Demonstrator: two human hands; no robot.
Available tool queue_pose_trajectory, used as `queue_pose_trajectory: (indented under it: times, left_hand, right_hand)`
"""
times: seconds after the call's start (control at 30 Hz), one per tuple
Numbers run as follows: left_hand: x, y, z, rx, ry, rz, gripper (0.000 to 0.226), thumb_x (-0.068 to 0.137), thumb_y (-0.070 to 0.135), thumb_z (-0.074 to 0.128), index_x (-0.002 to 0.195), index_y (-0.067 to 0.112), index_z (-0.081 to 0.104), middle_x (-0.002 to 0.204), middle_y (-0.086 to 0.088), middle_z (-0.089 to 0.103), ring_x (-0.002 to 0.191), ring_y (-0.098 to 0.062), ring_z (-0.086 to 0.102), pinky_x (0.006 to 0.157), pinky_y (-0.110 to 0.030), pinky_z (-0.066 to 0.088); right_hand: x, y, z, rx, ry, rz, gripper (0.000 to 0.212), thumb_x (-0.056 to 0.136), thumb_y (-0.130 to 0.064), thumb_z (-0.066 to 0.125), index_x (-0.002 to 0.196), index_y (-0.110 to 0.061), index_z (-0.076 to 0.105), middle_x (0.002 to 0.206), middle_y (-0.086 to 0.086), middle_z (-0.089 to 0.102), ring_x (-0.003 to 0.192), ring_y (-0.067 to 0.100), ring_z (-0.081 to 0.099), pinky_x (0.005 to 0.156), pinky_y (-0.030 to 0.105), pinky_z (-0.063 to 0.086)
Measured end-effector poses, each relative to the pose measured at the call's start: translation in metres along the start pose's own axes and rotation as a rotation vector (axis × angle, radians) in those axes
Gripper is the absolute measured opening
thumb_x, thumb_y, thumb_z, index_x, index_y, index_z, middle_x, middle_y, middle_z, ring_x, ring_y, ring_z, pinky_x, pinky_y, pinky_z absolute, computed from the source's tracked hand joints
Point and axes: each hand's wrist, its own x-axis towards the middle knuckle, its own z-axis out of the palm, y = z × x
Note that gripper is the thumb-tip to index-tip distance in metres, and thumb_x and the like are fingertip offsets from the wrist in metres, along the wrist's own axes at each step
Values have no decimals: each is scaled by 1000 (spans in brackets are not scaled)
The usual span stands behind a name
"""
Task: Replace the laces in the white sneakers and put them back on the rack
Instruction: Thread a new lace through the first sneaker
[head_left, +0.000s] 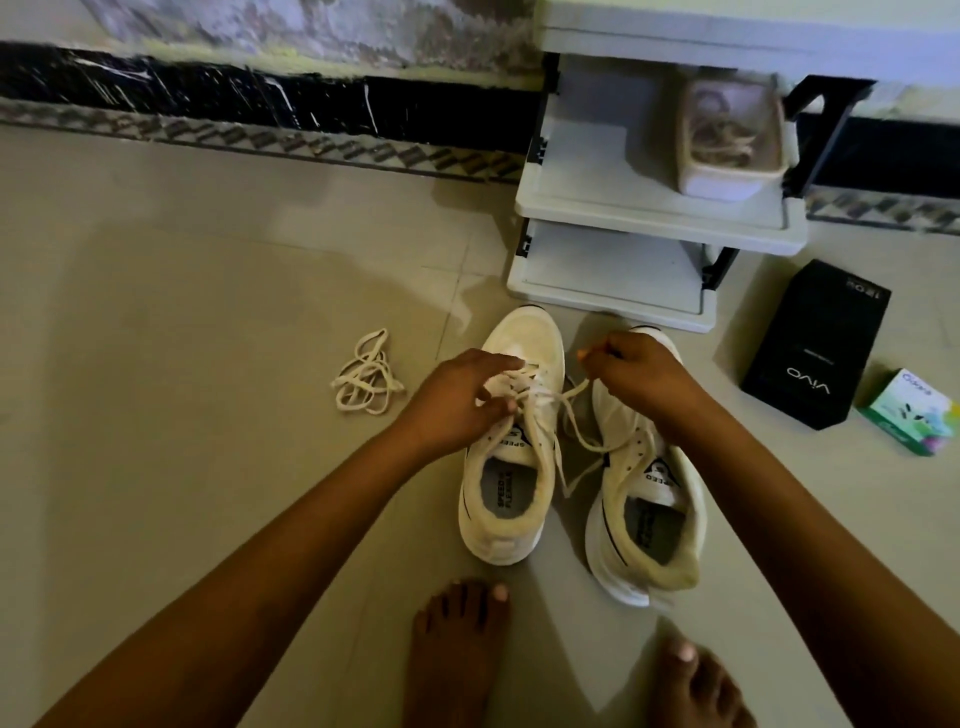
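The white left sneaker (524, 338) and right sneaker (675, 571) stand on the floor just in front of the shoe rack (623, 208), toes toward it. The left hand (462, 400) pinches the lace (571, 415) at the left sneaker's eyelets; the right hand (644, 379) pinches its free end. A loose lace (369, 382) lies left of the rack

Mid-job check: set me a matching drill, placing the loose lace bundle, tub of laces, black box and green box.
Things: 1 loose lace bundle; 2 tub of laces; 3 black box; 4 green box.
Places: A on the rack; B floor, left of the sneakers; C floor, far right; D floor, between rack and green box.
Pairs: 1-B, 2-A, 3-D, 4-C.
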Motion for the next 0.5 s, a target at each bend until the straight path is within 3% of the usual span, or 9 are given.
queue_pose_trajectory:
  times: [0.1,0.23,0.3,0.37,0.4,0.43,0.5]
  left_hand:
    - [11,-3,13,78,73,2,31,90,11,58,120,13,63,118,-12,60,98,-29,60,85,-31,45]
    - [15,-4,8,134,101,-10,16,88,10,58,100,8,69,97,-13,68,92,-29,62,74,-27,41]
    - [12,-1,-3,96,127,-2,14,87,12,62,97,9,72,93,-10,71,87,-25,64,74,-26,44]
    - [7,7,-15,67,95,12,15,86,14,65,98,10,74,89,-6,73,80,-20,66,75,-26,49]
    - [4,13,-20,52,56,21,17,86,13,65,100,10,74,87,-3,73,77,-16,67,74,-23,50]
    - [2,17,-23,33,29,39,18,87,11,64,102,11,74,84,1,71,74,-12,66,71,-14,48]
    - [-3,25,-26,17,15,56,20,88,9,62,105,12,72,81,7,66,72,-6,63,66,-2,42]
  right_hand:
    - [1,1,1,-21,-13,5,18,95,-25,51,83,-13,57,74,-2,52,69,8,46,61,23,36]
    - [0,4,1,-132,-11,15,17,96,-26,50,93,-11,58,80,1,54,75,15,49,73,27,36]
    - [0,6,1,-340,0,14,23,95,-28,51,106,-10,59,103,10,59,92,21,52,79,31,40]
    - [-2,9,3,-601,5,-10,38,92,-35,54,124,-15,53,135,15,44,122,31,41,98,40,38]
    - [-4,8,5,-622,-3,-60,44,91,-37,56,130,-18,50,145,14,33,132,33,31,105,43,32]
    - [-5,6,8,-561,-27,-134,45,90,-36,58,131,-20,49,149,11,29,136,31,26,108,44,30]
    - [-9,2,14,-318,-98,-271,37,91,-28,59,126,-20,55,140,5,45,127,21,42,101,33,39]
